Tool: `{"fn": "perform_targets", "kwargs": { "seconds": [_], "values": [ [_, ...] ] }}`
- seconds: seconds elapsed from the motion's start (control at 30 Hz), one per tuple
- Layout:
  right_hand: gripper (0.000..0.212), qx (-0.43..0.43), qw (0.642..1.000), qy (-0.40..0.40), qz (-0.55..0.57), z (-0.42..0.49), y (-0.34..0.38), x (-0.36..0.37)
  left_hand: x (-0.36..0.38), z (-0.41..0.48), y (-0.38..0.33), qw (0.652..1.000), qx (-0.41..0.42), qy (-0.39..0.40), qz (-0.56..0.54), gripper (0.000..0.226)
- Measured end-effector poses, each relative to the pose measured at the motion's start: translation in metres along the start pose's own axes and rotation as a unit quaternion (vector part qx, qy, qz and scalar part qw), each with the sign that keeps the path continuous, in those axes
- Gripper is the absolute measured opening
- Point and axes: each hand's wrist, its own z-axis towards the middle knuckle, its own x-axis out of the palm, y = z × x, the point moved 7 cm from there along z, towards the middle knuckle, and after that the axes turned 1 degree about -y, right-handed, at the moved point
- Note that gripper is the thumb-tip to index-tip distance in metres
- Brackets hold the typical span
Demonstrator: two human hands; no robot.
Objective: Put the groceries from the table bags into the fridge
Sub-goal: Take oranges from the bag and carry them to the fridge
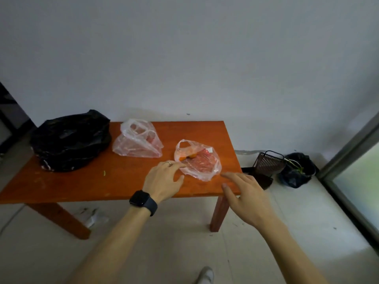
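Observation:
On the orange wooden table (114,181) lie three bags. A clear plastic bag (202,162) with orange fruit (187,157) inside sits near the right end. Another clear plastic bag (139,141) lies behind it toward the middle, and a black plastic bag (70,140) fills the left end. My left hand (164,180), wearing a ring and a dark watch, hovers open with its fingertips at the fruit bag's left edge. Just right of that bag, over the table's front right corner, my right hand (246,193) is open and holds nothing. No fridge is in view.
A white wall stands behind the table. On the floor to the right are a dark mesh basket (268,162) and a black bag with green stems (297,171), beside a glass door frame (348,160). Crumpled litter (93,217) lies under the table.

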Motion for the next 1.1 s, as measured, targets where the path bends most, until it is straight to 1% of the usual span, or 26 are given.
{"fn": "perform_targets", "kwargs": {
  "seconds": [0.23, 0.43, 0.53, 0.6, 0.67, 0.73, 0.83, 0.9, 0.93, 0.97, 1.0, 1.03, 1.07, 1.1],
  "values": [
    [0.039, 0.003, 0.996, 0.082, 0.024, 0.097, -0.033, 0.062, 0.048, 0.083, 0.043, 0.997, -0.054, 0.047, 0.002, 0.036],
    [0.040, -0.001, 0.984, 0.174, 0.046, 0.154, -0.056, 0.115, 0.097, 0.133, 0.074, 0.992, -0.091, 0.082, -0.013, 0.035],
    [0.043, -0.002, 0.977, 0.208, 0.045, 0.178, -0.070, 0.146, 0.126, 0.152, 0.087, 0.989, -0.111, 0.102, -0.007, 0.039],
    [0.048, -0.005, 0.973, 0.231, 0.032, 0.194, -0.077, 0.168, 0.143, 0.167, 0.096, 0.986, -0.130, 0.105, -0.011, 0.048],
    [0.055, 0.002, 0.968, 0.249, 0.009, 0.212, -0.083, 0.190, 0.157, 0.187, 0.106, 0.982, -0.156, 0.100, -0.045, 0.064],
    [0.060, -0.009, 0.967, 0.254, -0.017, 0.228, -0.083, 0.208, 0.170, 0.207, 0.116, 0.977, -0.173, 0.104, -0.068, 0.081],
    [0.069, -0.029, 0.958, 0.276, -0.067, 0.254, -0.083, 0.236, 0.191, 0.237, 0.125, 0.979, -0.144, 0.134, -0.051, 0.097],
    [0.074, -0.030, 0.944, 0.308, -0.114, 0.271, -0.088, 0.260, 0.210, 0.256, 0.136, 0.978, -0.118, 0.169, -0.027, 0.100],
    [0.077, -0.027, 0.934, 0.326, -0.140, 0.280, -0.093, 0.272, 0.220, 0.264, 0.145, 0.975, -0.109, 0.192, -0.010, 0.096],
    [0.081, -0.021, 0.925, 0.344, -0.158, 0.288, -0.096, 0.282, 0.228, 0.270, 0.155, 0.971, -0.099, 0.215, 0.000, 0.087],
    [0.083, -0.014, 0.919, 0.359, -0.164, 0.296, -0.099, 0.290, 0.233, 0.276, 0.164, 0.967, -0.094, 0.235, -0.011, 0.072],
    [0.082, -0.009, 0.917, 0.365, -0.163, 0.305, -0.100, 0.295, 0.235, 0.283, 0.173, 0.963, -0.096, 0.248, -0.040, 0.055],
    [0.078, -0.008, 0.917, 0.365, -0.158, 0.315, -0.100, 0.300, 0.233, 0.290, 0.183, 0.960, -0.106, 0.249, -0.076, 0.044],
    [0.073, -0.007, 0.920, 0.361, -0.149, 0.325, -0.098, 0.304, 0.232, 0.296, 0.194, 0.955, -0.124, 0.246, -0.110, 0.039]
  ]
}}
